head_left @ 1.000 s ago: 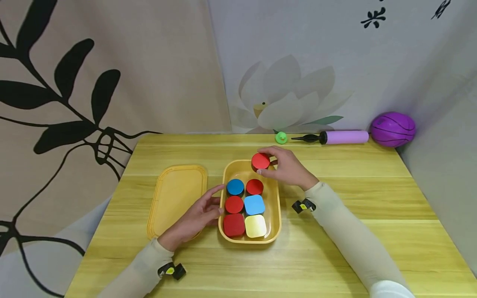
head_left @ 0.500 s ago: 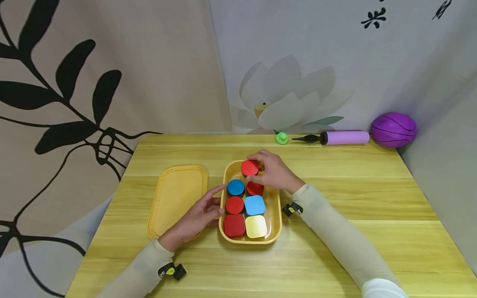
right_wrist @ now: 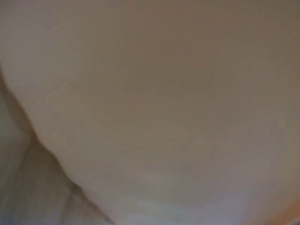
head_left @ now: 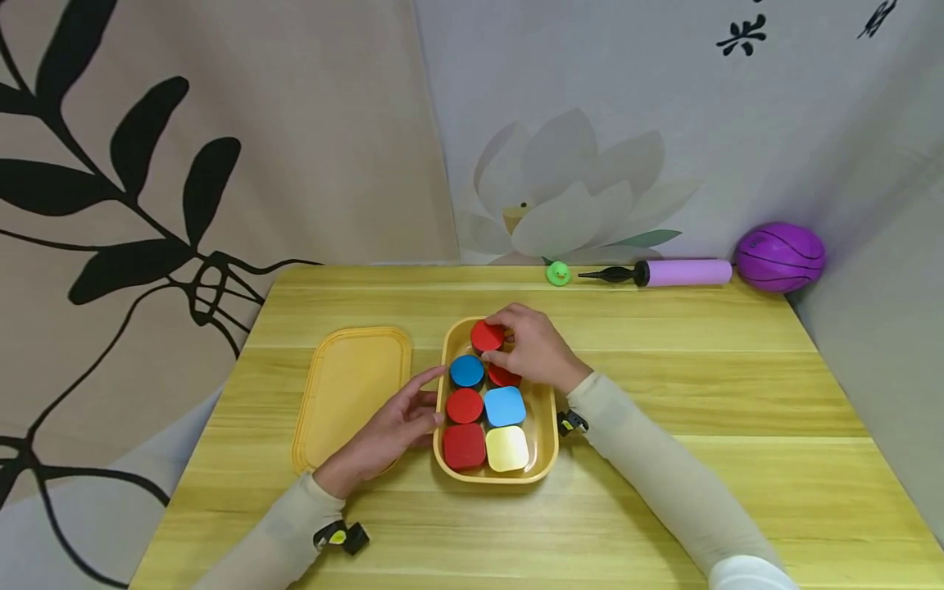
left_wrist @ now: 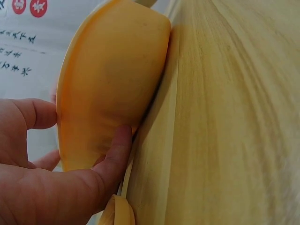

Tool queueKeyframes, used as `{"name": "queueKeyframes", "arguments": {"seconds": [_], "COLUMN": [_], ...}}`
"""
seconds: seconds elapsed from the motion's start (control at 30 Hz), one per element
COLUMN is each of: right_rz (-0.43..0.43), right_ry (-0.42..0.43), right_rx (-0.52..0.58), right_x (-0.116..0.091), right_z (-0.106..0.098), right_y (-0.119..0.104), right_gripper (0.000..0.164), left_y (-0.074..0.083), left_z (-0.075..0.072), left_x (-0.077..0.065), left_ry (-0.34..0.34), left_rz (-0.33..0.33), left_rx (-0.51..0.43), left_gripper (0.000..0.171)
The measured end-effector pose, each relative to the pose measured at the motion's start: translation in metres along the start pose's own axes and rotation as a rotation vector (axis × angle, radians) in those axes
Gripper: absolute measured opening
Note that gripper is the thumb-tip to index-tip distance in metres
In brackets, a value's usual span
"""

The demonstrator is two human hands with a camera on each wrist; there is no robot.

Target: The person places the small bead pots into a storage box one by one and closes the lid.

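A yellow plastic box (head_left: pixel 544 467) holds several blocks. At its far end my right hand (head_left: pixel 538 348) pinches a round red block (head_left: pixel 487 336) between thumb and fingers. Close below it are a round blue block (head_left: pixel 467 371) and another round red block (head_left: pixel 505 377), partly covered by that hand. Nearer stand a third round red block (head_left: pixel 465 406), a light blue square block (head_left: pixel 505 406), a red square block (head_left: pixel 464 446) and a pale yellow square block (head_left: pixel 506 448). My left hand (head_left: pixel 387 430) touches the box's left wall with extended fingers. In the right wrist view, blurred skin hides the work.
A yellow lid (head_left: pixel 354 393) lies flat left of the box, partly under my left hand. Along the table's back edge are a green duck toy (head_left: pixel 558 274), a purple hand pump (head_left: pixel 686 273) and a purple ball (head_left: pixel 780 257). The wooden table (head_left: pixel 701 475) meets walls behind.
My right hand has brought the round red block left and toward me, from above the box's far right corner to its far end, beside the blue one. The left hand has stayed put.
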State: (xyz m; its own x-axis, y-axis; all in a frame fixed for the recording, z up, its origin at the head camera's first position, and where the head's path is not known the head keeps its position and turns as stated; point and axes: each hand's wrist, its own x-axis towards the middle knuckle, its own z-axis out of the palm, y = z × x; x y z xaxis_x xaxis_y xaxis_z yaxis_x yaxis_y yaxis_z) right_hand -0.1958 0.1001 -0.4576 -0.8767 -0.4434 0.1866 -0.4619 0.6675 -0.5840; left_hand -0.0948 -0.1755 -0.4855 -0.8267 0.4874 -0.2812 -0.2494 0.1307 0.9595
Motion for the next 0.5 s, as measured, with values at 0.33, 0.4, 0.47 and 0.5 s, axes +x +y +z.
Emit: {"name": "queueKeyframes", "arguments": {"seconds": [0.33,0.4,0.47,0.5], "right_rz": [0.028,0.021,0.012,0.012], "right_ry": [-0.030,-0.033,-0.034,-0.034], "right_rx": [-0.100,-0.112,-0.120,-0.125], "right_x": [-0.0005,-0.0004,-0.0005,-0.0007], "right_z": [0.0043,0.0045,0.0043,0.0043], "right_y": [-0.0043,-0.0040,-0.0035,-0.0030], "right_gripper": [0.051,0.050,0.049,0.048], "left_y": [-0.0002,-0.0001,0.0001,0.0002], "left_z": [0.0005,0.0006,0.0007,0.0007], "left_x": [0.0010,0.0011,0.0012,0.0012], "left_ry": [0.008,0.007,0.005,0.003], "left_rz": [-0.001,0.000,0.001,0.002], "left_rx": [0.000,-0.002,-0.005,-0.006], "left_gripper": [0.070,0.070,0.070,0.070]}}
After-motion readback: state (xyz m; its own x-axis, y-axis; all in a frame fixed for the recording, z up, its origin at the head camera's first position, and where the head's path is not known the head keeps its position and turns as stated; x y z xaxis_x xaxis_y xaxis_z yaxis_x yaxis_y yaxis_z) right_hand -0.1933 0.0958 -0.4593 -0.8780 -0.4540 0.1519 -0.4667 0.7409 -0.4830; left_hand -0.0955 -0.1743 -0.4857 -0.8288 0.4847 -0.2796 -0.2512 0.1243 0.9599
